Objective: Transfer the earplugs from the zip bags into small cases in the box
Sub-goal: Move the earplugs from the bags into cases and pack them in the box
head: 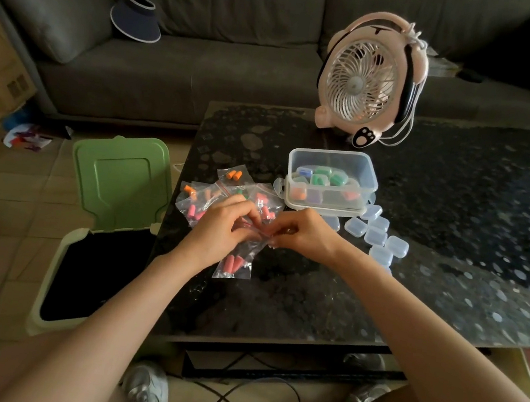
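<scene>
Held bag: a small clear zip bag of pink foam earplugs (236, 263) hangs above the dark speckled glass worktop (442, 204). The plugs have sunk to its bottom, leaving the seal free.
Left hand: the left hand (219, 228) has its fingers (248, 211) curled, pinching one lip of the bag.
Right hand: the right hand (306, 233) pinches the other lip, probably to part the zip.
Waiting bags: a pile of clear zip bags of orange and pink plugs (221, 191) lies just behind the hands.
Box: a clear rectangular plastic box (367, 177) holds filled cases. Empty translucent small cases (376, 233) lie beside it.
Bin: an open green-lidded bin (118, 178) stands beside the worktop, likely for spent bags.
</scene>
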Tool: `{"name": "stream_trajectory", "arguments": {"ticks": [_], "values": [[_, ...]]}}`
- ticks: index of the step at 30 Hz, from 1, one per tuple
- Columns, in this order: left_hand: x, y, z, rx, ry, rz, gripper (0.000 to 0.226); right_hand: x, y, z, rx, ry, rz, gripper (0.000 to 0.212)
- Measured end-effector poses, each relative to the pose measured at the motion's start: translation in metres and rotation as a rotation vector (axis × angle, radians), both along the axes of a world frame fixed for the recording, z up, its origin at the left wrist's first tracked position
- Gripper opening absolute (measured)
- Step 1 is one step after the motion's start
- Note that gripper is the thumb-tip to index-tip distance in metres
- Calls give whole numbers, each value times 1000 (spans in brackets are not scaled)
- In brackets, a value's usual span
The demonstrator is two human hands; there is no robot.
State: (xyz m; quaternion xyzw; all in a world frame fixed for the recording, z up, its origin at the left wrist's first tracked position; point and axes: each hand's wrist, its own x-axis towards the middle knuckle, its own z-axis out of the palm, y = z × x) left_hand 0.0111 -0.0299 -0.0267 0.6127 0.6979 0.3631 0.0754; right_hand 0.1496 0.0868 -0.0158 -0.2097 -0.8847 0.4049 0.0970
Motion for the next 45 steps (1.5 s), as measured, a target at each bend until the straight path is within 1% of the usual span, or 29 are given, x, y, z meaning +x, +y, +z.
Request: {"name": "stream_trajectory", "arguments": {"ticks": [2,8,12,14,16,17,19,21,23,24,26,29,32,35,38,39,41,45], "values": [[-1,0,-2,-14,0,2,12,-1,-1,-2,39,-18,11,22],[1,-1,3,-25,112,-20,15,-4,-1,-11,197,-139,16,22],[1,-1,6,-23,110,-66,12,-3,4,-14,227,-133,-42,21],[1,-2,6,-55,84,-36,11,-1,5,-12,212,-123,-63,21],[-1,-2,6,-80,110,2,9,0,6,-8,177,-125,-69,19],[-2,-1,5,-65,138,9,8,0,6,-7,134,-124,-73,18],[-3,-1,4,-18,158,8,10,2,5,-4,-53,-75,-77,21],[-3,-1,3,-10,71,18,13,4,4,-1,-248,-2,-71,38],[-2,-1,5,-15,-93,46,11,6,2,2,-333,26,-72,51],[-2,-1,6,-19,-183,60,9,7,2,3,-338,15,-81,53],[-3,0,7,-37,-313,84,13,7,1,4,-335,-44,-106,49],[-6,0,4,-100,-398,142,21,8,0,3,-398,-111,-104,47],[-6,2,-2,-179,-500,212,23,12,1,3,-437,-101,-126,45],[-6,2,-9,-232,-731,268,20,16,1,5,-460,-76,-173,39],[-5,1,-13,-299,-894,324,15,20,0,5,-428,-60,-196,22],[-5,0,-15,-313,-918,331,14,22,0,4,-398,-58,-192,16],[-3,-1,-16,-332,-940,339,14,25,2,2,-312,-64,-156,13],[2,-3,-18,-355,-971,358,17,32,5,-1,-250,-45,-110,23]]}}
